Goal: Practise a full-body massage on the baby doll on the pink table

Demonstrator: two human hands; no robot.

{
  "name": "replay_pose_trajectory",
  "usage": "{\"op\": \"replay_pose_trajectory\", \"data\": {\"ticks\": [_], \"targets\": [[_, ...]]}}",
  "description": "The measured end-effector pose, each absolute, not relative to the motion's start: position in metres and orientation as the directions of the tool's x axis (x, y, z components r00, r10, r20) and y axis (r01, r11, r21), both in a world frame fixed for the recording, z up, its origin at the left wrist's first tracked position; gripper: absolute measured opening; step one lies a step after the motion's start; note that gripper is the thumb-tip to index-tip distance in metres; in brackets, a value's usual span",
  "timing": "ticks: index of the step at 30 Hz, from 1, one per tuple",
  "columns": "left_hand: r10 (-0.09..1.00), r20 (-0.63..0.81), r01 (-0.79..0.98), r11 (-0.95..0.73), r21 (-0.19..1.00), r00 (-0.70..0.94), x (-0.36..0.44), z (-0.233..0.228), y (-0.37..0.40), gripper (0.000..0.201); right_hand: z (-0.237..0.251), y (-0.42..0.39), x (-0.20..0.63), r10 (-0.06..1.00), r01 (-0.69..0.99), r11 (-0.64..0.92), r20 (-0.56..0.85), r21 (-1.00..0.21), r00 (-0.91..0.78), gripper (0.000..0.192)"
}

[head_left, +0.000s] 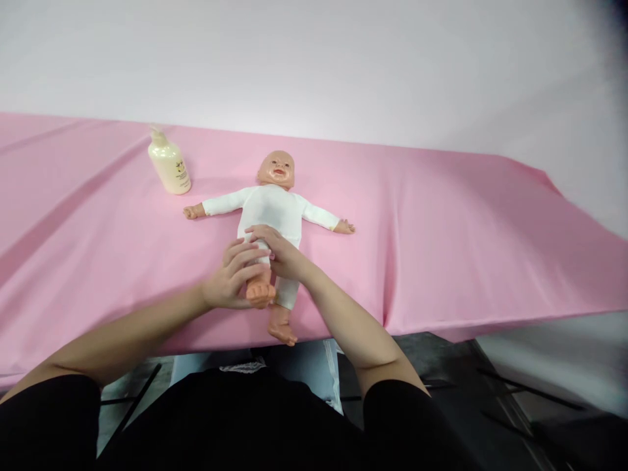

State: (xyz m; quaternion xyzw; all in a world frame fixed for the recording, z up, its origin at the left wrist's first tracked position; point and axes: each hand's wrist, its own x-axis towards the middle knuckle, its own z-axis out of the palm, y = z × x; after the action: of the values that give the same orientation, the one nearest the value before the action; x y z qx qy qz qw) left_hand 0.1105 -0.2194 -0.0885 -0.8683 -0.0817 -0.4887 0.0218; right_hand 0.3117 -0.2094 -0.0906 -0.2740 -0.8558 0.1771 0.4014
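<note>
A baby doll [271, 208] in a white bodysuit lies on its back on the pink table cover [441, 229], arms spread, head pointing away from me. My left hand [230, 278] wraps around the doll's raised leg just above its foot [260, 292]. My right hand [277, 248] rests on the same leg at the thigh, fingers laid over the white cloth. The doll's other leg lies flat, its foot [282, 330] near the table's front edge.
A cream pump bottle [169, 167] stands on the cover to the left of the doll's head. A white wall rises behind the table. Dark floor and black table legs show below the front edge.
</note>
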Motion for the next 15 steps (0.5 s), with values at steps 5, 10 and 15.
{"op": "replay_pose_trajectory", "data": {"ticks": [5,10,15], "targets": [[0.089,0.786,0.044,-0.996,0.078,0.611,0.11,-0.071,-0.244,0.031,-0.094,-0.217,0.301,0.664,0.555,0.748,0.432,-0.365,-0.61,0.031],[0.016,0.745,-0.066,-0.995,0.08,0.667,0.1,-0.079,-0.232,0.043,-0.078,-0.231,0.295,0.659,0.603,0.747,0.198,-0.28,-0.725,0.049],[0.024,0.745,-0.078,-0.992,0.103,0.666,0.101,-0.082,-0.231,0.042,-0.08,-0.239,0.296,0.822,0.762,0.566,0.142,-0.315,-0.552,0.06]]}}
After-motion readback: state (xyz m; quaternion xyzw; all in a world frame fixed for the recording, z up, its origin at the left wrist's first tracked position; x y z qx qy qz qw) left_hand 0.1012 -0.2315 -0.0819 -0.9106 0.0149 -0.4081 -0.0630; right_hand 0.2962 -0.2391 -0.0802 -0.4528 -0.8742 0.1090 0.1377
